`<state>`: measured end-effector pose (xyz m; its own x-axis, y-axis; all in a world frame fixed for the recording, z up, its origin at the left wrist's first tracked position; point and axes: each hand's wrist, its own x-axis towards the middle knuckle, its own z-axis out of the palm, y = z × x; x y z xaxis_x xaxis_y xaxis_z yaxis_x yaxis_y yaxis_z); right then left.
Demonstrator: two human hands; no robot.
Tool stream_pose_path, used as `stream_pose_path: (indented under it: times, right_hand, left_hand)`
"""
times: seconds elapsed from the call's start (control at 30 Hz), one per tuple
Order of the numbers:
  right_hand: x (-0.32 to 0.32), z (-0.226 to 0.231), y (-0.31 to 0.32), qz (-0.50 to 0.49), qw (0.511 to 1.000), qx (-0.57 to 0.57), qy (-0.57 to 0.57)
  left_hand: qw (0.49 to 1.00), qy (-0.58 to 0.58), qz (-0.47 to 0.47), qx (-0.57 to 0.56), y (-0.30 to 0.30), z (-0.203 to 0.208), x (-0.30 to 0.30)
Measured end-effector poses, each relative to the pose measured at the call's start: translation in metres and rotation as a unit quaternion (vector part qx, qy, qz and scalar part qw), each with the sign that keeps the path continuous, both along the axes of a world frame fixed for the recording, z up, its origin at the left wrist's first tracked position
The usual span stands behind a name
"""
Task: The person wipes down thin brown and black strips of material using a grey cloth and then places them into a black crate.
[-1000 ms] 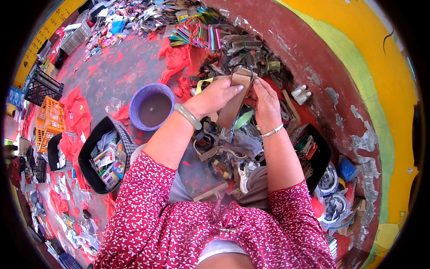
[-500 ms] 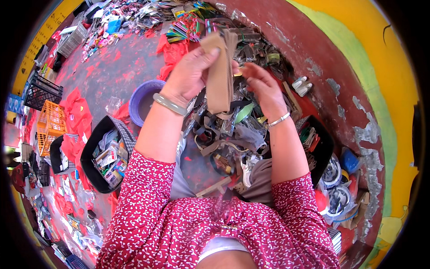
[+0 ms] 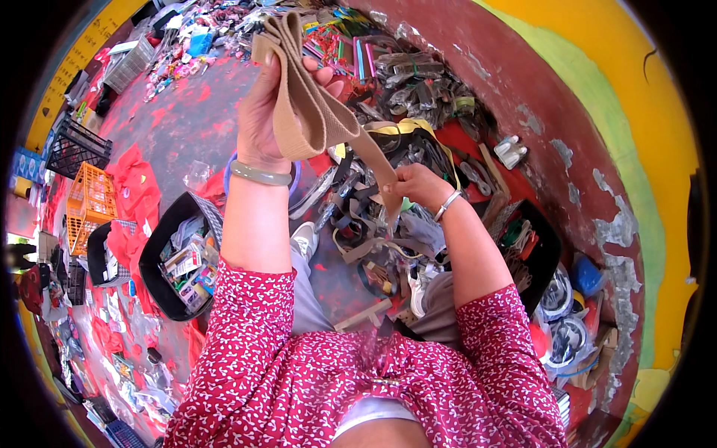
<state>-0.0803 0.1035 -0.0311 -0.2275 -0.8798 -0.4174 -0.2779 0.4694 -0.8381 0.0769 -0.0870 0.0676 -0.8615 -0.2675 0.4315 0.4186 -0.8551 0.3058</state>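
Observation:
A tan webbing strap (image 3: 323,123) hangs in loose folded loops from my left hand (image 3: 259,123), whose fingers and thumb close around its upper folds. One length runs down to the right, where my right hand (image 3: 424,187) pinches it between thumb and fingers. Its end dangles below that pinch. Beneath my hands lies a pile of dark straps and plastic-wrapped pieces (image 3: 418,228) on the floor. A yellow strap (image 3: 418,127) loops over the pile's far side.
A black bin of small packages (image 3: 153,261) stands at left, near an orange crate (image 3: 91,196). Another black bin (image 3: 549,254) is at right. The purple basin (image 3: 296,178) is mostly behind my left wrist. The red wall (image 3: 538,97) curves around the right side.
My left hand has moved up and left, and my right hand down. The strap, bundled flat before, is now loosened into loops and drawn out between my hands.

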Motion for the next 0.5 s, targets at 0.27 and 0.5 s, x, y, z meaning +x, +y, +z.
stream_pose_path:
  times: [0.27, 0.5]
  right_hand:
    - [-0.027, -0.016, 0.005, -0.262, 0.96, -0.085, -0.051]
    - [-0.027, 0.014, 0.01, -0.33, 0.92, -0.186, -0.103]
  left_hand:
    - [0.987, -0.121, 0.065, -0.082, 0.01, -0.004, -0.001]
    - [0.947, -0.26, 0.001, -0.187, 0.028, -0.017, -0.021]
